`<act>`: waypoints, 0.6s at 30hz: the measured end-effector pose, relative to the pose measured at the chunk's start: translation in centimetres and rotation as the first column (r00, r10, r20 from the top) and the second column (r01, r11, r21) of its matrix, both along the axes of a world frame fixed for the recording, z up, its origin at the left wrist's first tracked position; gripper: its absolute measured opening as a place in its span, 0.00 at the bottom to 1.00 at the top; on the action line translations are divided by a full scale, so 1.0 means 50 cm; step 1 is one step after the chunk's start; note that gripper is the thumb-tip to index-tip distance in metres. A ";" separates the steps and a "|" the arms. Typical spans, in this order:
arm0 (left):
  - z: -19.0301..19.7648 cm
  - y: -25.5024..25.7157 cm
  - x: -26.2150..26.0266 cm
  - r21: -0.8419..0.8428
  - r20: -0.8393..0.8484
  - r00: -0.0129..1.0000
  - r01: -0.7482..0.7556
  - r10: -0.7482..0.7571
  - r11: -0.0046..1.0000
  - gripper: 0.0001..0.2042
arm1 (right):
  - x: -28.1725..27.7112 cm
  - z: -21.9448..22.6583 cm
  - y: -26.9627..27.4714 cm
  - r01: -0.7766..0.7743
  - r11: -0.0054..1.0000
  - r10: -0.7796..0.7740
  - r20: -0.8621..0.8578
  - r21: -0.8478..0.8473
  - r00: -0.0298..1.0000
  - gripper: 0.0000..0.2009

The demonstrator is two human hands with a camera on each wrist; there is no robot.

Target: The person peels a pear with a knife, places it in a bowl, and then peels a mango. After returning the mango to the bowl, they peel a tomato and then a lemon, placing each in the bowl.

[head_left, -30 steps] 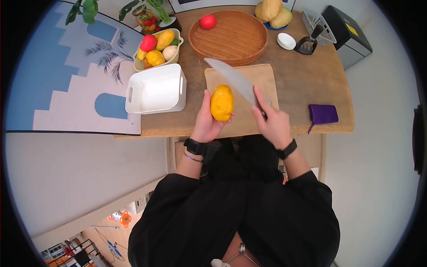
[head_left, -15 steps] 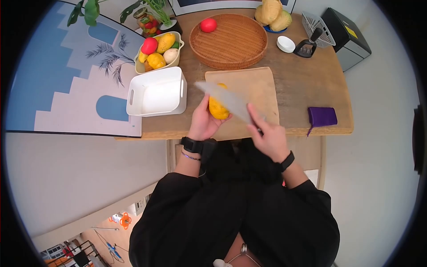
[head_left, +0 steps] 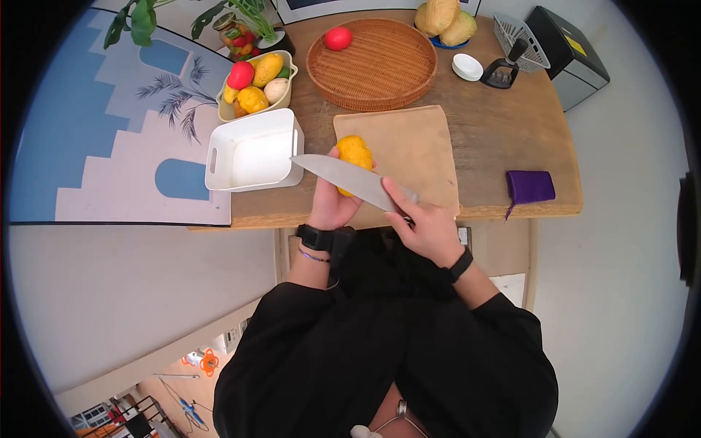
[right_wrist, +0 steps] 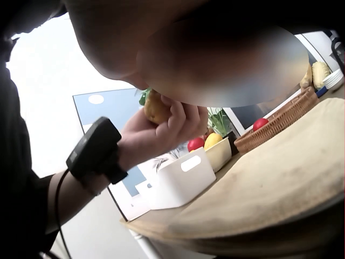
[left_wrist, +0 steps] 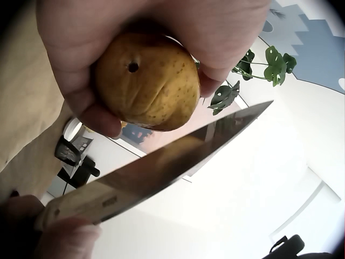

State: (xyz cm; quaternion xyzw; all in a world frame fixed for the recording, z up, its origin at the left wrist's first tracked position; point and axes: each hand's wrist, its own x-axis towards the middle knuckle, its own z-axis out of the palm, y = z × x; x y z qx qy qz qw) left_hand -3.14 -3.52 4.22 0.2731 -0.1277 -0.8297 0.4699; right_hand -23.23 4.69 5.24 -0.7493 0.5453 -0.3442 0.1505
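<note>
A yellow, bumpy fruit is gripped in the left hand, held above the near left edge of the tan mat. The right hand holds a large knife by its handle, the blade pointing left and crossing in front of the fruit in the head view. In the left wrist view the fruit shows a small dark spot, and the blade passes beside it; whether they touch cannot be told. The knife's handle is mostly hidden by the right hand.
Left of the hands stands a white bin, with a bowl of fruit behind it. A round wicker tray with a red item lies behind the mat. On the right are a purple pouch, a white dish and a black-handled tool.
The right hand has moved the knife left and toward the body, from beside the fruit to across its near part. The left hand has shifted slightly left with the fruit.
</note>
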 end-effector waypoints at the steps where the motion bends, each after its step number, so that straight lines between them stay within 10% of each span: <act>1: -0.002 0.004 -0.004 0.006 0.000 1.000 0.002 -0.002 1.000 0.26 | 0.006 -0.007 0.003 -0.012 1.000 0.013 -0.037 0.020 0.999 0.29; 7: 0.045 0.005 -0.024 -0.111 0.056 0.993 0.111 -0.106 0.988 0.26 | -0.014 0.033 -0.088 0.104 0.989 -0.098 0.063 -0.104 0.993 0.29; 10: 0.056 0.011 -0.033 0.032 0.053 0.990 -0.136 0.134 0.990 0.26 | 0.003 0.049 -0.013 -0.072 0.988 0.076 -0.027 0.134 0.997 0.29; 15: -0.049 0.002 0.012 -0.242 -0.258 0.952 0.100 -0.164 0.965 0.27 | 0.014 0.000 -0.072 -0.014 0.994 0.016 -0.016 0.104 1.000 0.28; 18: -0.032 -0.001 0.008 -0.224 -0.169 0.978 0.085 -0.125 0.971 0.26 | -0.002 0.008 -0.110 0.097 0.991 -0.100 -0.038 -0.087 0.994 0.28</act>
